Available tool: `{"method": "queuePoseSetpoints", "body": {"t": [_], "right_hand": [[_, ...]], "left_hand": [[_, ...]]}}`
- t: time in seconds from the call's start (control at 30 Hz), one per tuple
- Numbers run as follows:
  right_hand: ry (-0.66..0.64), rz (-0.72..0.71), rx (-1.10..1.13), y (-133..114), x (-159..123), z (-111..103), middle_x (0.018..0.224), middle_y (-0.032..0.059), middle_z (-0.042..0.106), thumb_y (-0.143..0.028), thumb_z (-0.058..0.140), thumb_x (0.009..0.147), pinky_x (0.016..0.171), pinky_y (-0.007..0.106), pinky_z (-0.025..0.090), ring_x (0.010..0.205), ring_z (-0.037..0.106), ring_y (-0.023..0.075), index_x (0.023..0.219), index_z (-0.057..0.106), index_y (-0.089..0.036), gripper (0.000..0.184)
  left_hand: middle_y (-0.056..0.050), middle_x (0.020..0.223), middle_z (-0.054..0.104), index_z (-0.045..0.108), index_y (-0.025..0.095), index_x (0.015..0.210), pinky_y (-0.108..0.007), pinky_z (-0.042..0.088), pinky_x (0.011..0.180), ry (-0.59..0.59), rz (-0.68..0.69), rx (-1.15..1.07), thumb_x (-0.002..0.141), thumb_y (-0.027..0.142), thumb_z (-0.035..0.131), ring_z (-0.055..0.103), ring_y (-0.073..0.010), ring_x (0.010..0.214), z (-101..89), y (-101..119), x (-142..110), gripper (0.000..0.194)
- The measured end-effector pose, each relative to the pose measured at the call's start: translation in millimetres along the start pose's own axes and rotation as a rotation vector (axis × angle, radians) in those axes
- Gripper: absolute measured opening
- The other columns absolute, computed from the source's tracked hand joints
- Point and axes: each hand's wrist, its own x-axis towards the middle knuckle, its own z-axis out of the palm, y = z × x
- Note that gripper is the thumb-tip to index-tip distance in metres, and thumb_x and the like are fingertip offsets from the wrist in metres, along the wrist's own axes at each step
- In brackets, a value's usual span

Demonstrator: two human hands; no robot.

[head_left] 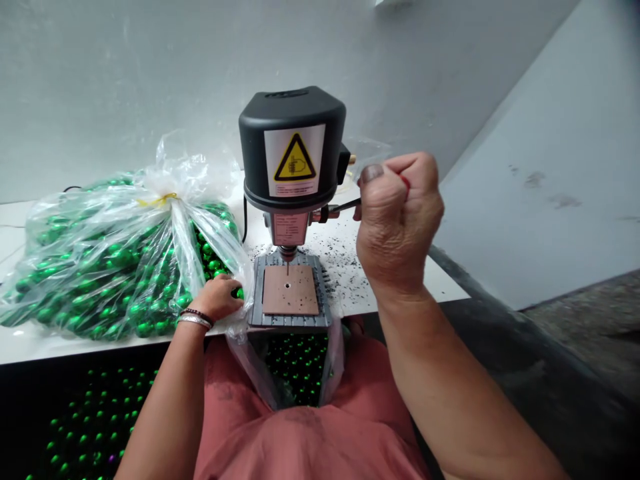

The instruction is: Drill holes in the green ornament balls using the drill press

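Observation:
My right hand [400, 223] is closed in a fist around the feed lever [345, 205] of a small bench drill press [293, 150]. Below the black housing, its thin drill bit [288, 269] points down at a brown square board [275, 300] with a small hole in its middle. Left of the drill's base, my left hand [220, 298] has its fingers curled round a shiny green ball [239, 293]. It is beside a clear plastic bag [165, 227] full of similar balls, tied with a yellow tie.
Dark shavings [345, 260] are scattered over the white table [440, 280] and the slotted metal base [257, 293]. Under the table edge, an open plastic bag [255, 367] holds more green balls in front of my lap. Many more balls [95, 413] lie low at the left. A grey wall [125, 73] stands behind.

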Motion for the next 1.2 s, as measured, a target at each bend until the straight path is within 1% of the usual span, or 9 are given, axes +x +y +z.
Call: {"method": "queuePoseSetpoints", "body": {"t": [0.13,0.23,0.37,0.43,0.53,0.63,0.73,0.93,1.2], "right_hand": [[-0.009,0.002,0.007,0.1,-0.8,-0.6,0.056,-0.0052,0.042,-0.039,0.044,0.080,0.056,0.023,0.040,0.050,0.042,0.0057,0.071,0.043,-0.020,0.021],[0.000,0.003,0.017,0.8,-1.6,-0.1,0.059,-0.0046,0.044,-0.039,0.045,0.079,0.057,0.024,0.040,0.049,0.042,0.0052,0.071,0.043,-0.019,0.022],[0.021,0.009,0.033,0.3,-2.8,0.9,0.061,-0.0036,0.046,-0.039,0.045,0.079,0.054,0.023,0.039,0.049,0.042,0.0049,0.070,0.043,-0.019,0.022],[0.019,0.008,0.033,-0.1,-3.3,0.8,0.060,-0.0041,0.046,-0.038,0.045,0.080,0.053,0.022,0.039,0.049,0.042,0.0046,0.071,0.043,-0.019,0.021],[0.008,-0.008,0.028,-0.3,-3.7,-0.3,0.057,-0.0052,0.043,-0.037,0.045,0.080,0.053,0.021,0.039,0.049,0.041,0.0041,0.072,0.043,-0.019,0.020],[-0.011,-0.025,0.024,-0.8,-3.8,-2.0,0.062,-0.0053,0.043,-0.036,0.044,0.081,0.051,0.018,0.038,0.050,0.042,0.0020,0.073,0.043,-0.018,0.019],[-0.021,-0.058,0.024,-1.1,-3.9,-3.9,0.062,-0.0061,0.042,-0.035,0.043,0.082,0.049,0.015,0.038,0.050,0.041,0.0001,0.071,0.041,-0.018,0.020],[-0.029,-0.097,-0.027,1.1,-4.6,-6.4,0.062,-0.0064,0.041,-0.037,0.040,0.082,0.055,0.017,0.039,0.053,0.041,0.0007,0.071,0.041,-0.019,0.022],[-0.030,-0.100,-0.029,0.6,-4.5,-6.7,0.062,-0.0064,0.039,-0.036,0.040,0.082,0.054,0.017,0.037,0.052,0.039,0.0004,0.071,0.041,-0.019,0.021]], "left_hand": [[-0.014,0.096,0.063,0.064,0.012,0.101,-0.035,0.041,0.088,0.338,-0.177,-0.178,0.069,0.036,0.056,0.055,-0.0261,0.098,1.8,-0.6,-4.6,0.041],[-0.007,0.082,0.062,0.063,0.015,0.099,-0.032,0.045,0.075,0.519,-0.284,-0.613,0.068,0.047,0.057,0.057,-0.0209,0.082,-7.5,2.7,-16.2,0.044],[0.000,0.072,0.057,0.061,0.015,0.096,-0.022,0.042,0.053,0.379,-0.183,-1.446,0.065,0.044,0.063,0.051,-0.0089,0.057,-25.0,18.5,-33.5,0.042],[-0.001,0.078,0.058,0.060,0.016,0.098,-0.019,0.040,0.049,0.255,-0.170,-1.665,0.063,0.035,0.068,0.051,-0.0070,0.056,-29.9,30.6,-39.9,0.041],[-0.004,0.084,0.059,0.059,0.017,0.101,-0.019,0.043,0.050,0.049,-0.190,-1.813,0.063,0.025,0.068,0.057,-0.0102,0.063,-27.0,49.0,-44.9,0.041],[-0.004,0.086,0.059,0.055,0.020,0.109,-0.019,0.046,0.053,-0.090,-0.177,-1.905,0.065,0.019,0.062,0.059,-0.0121,0.071,-15.8,63.0,-43.6,0.044],[-0.004,0.088,0.059,0.053,0.021,0.113,-0.018,0.048,0.056,-0.130,-0.176,-1.966,0.067,0.016,0.059,0.059,-0.0102,0.072,-5.9,69.9,-37.2,0.046],[-0.006,0.093,0.062,0.053,0.018,0.111,-0.020,0.050,0.061,-0.005,-0.239,-1.918,0.071,0.024,0.059,0.062,-0.0137,0.079,1.9,71.0,-22.3,0.041],[0.000,0.072,0.063,0.057,0.015,0.110,-0.019,0.039,0.043,0.196,-0.252,-1.316,0.061,0.037,0.066,0.052,-0.0078,0.050,9.5,76.2,-5.5,0.054]]}}
